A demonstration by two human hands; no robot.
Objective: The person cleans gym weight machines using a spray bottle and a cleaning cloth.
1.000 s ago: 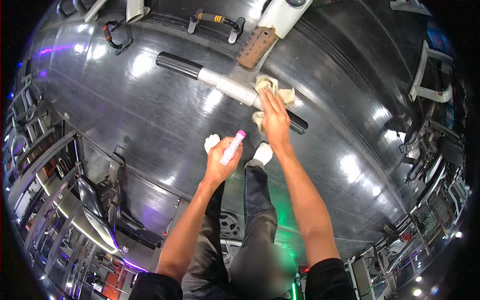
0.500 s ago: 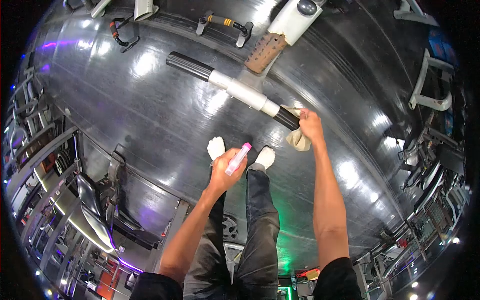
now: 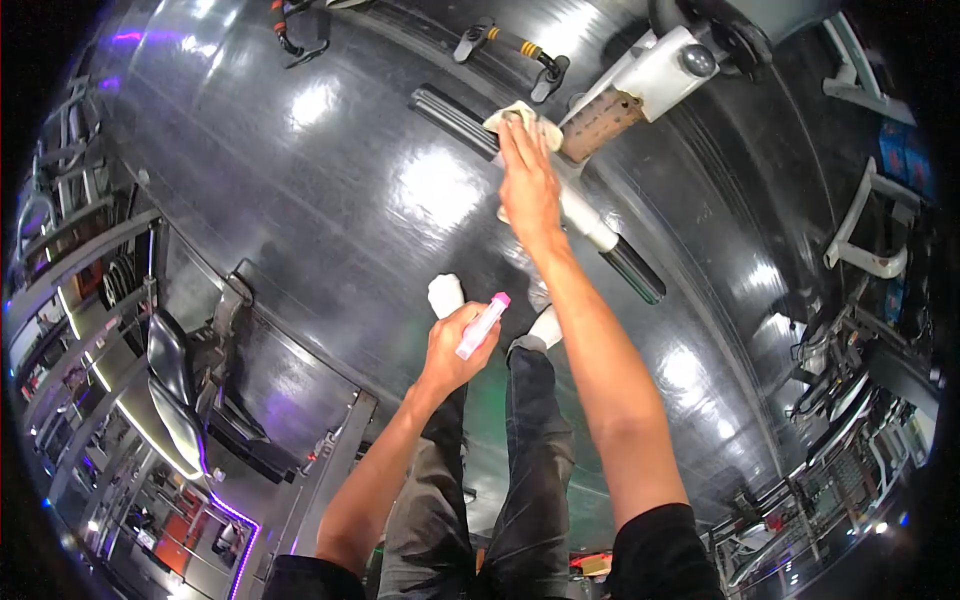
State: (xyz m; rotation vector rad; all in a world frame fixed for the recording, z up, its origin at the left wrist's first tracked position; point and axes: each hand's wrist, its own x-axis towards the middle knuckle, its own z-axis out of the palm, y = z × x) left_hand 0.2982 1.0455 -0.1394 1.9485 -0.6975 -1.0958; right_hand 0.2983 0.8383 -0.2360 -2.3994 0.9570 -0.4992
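My left hand (image 3: 452, 348) is wrapped round a small clear bottle with a pink top (image 3: 482, 326), held low in front of my legs. My right hand (image 3: 530, 195) reaches forward, its fingers laid over a cream cloth (image 3: 547, 130) that it presses on the white metal bar (image 3: 590, 218). The cloth covers the bar near its left black ribbed grip (image 3: 450, 118). At the bar's other end, the right black grip (image 3: 636, 270) is uncovered. Part of the bar's middle is hidden behind my right hand.
A white machine post (image 3: 655, 75) with a worn brown plate (image 3: 602, 125) stands beyond the bar. Push-up handles (image 3: 515, 45) lie on the black floor (image 3: 340, 200). A black-padded machine (image 3: 172, 375) is at left, a white metal frame (image 3: 865, 225) at right.
My right hand has moved with the cloth from the bar's right grip leftward to near the left grip, its fingers now stretched forward. The left hand keeps the bottle in nearly the same place.
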